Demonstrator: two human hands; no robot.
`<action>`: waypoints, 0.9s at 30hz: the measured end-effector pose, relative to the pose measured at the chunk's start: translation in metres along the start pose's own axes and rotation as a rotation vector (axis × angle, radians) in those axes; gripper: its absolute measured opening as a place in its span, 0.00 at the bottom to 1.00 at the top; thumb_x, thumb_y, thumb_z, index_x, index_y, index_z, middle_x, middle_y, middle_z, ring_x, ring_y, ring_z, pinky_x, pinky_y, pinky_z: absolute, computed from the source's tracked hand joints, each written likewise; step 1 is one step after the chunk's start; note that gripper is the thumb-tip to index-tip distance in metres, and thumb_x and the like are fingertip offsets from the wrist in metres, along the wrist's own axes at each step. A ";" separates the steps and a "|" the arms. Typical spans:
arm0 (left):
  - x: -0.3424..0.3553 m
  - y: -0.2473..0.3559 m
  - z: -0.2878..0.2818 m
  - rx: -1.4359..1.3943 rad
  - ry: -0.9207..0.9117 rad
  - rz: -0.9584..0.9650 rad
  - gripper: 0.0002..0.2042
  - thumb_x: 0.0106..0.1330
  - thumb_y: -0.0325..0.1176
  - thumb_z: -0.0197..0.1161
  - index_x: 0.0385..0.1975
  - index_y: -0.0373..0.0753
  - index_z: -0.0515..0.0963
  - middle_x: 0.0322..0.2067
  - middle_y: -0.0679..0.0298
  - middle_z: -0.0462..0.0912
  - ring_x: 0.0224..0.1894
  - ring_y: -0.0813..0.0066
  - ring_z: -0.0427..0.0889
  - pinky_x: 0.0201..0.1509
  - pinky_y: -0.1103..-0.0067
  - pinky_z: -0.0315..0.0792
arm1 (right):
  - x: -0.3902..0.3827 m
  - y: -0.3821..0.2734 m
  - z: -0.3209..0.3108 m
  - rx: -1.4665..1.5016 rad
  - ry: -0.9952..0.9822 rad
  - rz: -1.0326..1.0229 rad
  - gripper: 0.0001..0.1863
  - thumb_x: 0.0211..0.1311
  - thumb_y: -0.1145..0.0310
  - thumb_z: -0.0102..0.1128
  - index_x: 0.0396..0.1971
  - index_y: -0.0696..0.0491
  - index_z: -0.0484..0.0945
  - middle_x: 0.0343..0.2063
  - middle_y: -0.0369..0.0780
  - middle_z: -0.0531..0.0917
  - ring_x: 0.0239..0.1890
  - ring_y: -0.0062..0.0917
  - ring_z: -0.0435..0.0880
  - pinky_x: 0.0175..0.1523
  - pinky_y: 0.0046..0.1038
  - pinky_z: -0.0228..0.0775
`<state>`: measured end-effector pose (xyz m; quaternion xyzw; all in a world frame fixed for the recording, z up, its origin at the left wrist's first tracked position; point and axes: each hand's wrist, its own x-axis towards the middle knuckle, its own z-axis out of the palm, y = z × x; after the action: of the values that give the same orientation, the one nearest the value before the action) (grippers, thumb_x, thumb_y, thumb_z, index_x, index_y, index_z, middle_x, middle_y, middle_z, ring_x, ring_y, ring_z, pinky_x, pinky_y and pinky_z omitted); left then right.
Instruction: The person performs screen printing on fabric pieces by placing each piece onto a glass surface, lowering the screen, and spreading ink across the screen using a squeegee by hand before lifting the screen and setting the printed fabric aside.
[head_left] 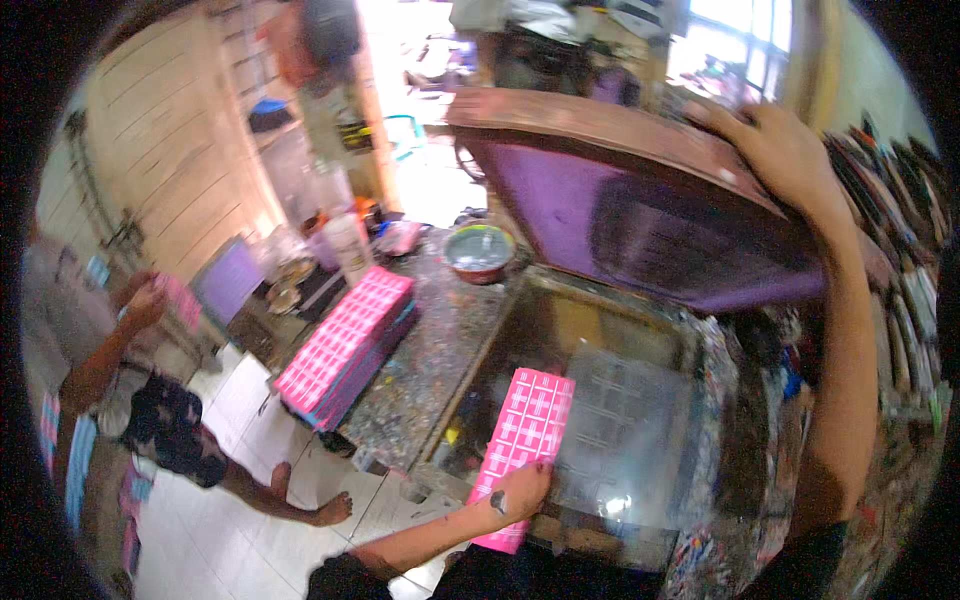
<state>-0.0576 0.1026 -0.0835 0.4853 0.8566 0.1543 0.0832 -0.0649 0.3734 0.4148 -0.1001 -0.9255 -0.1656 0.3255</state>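
Note:
My left hand (pixel 525 490) is closed on the edge of a pink sheet (pixel 533 408) with a white crossed-line pattern. The sheet lies slanted over the left part of a glass-topped printing table (pixel 625 450), where a faint grid pattern shows. Up at the right, my right hand (pixel 778 150) grips the top edge of a wooden screen-printing frame (pixel 600 125). That frame is tilted up at the table's far side, its purple mesh (pixel 545 200) facing down toward the glass. A darker patch shows in the mesh.
Left of the glass, a stack of pink patterned sheets (pixel 345 345) stands on a speckled bench (pixel 405 385). A bowl of greyish liquid (pixel 478 252) sits beyond it. At far left a person (pixel 90 330) holds a pink piece. Several long frames (pixel 905 320) lean at right.

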 end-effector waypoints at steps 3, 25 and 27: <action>-0.013 0.001 -0.018 -0.345 0.127 0.074 0.18 0.70 0.36 0.56 0.54 0.30 0.72 0.44 0.43 0.81 0.50 0.40 0.79 0.53 0.56 0.76 | 0.007 0.001 0.002 -0.087 -0.015 -0.185 0.22 0.72 0.46 0.44 0.60 0.32 0.76 0.37 0.53 0.82 0.43 0.50 0.82 0.50 0.42 0.72; 0.042 -0.036 -0.072 0.097 -0.137 0.360 0.31 0.68 0.47 0.53 0.69 0.40 0.63 0.71 0.59 0.62 0.77 0.59 0.48 0.76 0.46 0.36 | 0.022 -0.003 -0.029 0.130 -0.261 0.129 0.28 0.70 0.39 0.41 0.56 0.39 0.80 0.50 0.57 0.81 0.53 0.50 0.81 0.60 0.43 0.70; 0.037 -0.035 -0.074 0.153 -0.143 0.357 0.31 0.68 0.49 0.53 0.69 0.41 0.64 0.71 0.60 0.63 0.77 0.59 0.48 0.76 0.47 0.36 | 0.037 0.009 -0.002 0.065 -0.180 -0.034 0.27 0.71 0.41 0.41 0.56 0.39 0.80 0.50 0.56 0.81 0.53 0.49 0.81 0.60 0.43 0.69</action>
<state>-0.1267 0.1043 -0.0263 0.6441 0.7581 0.0661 0.0778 -0.0900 0.3839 0.4421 -0.0883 -0.9574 -0.1312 0.2415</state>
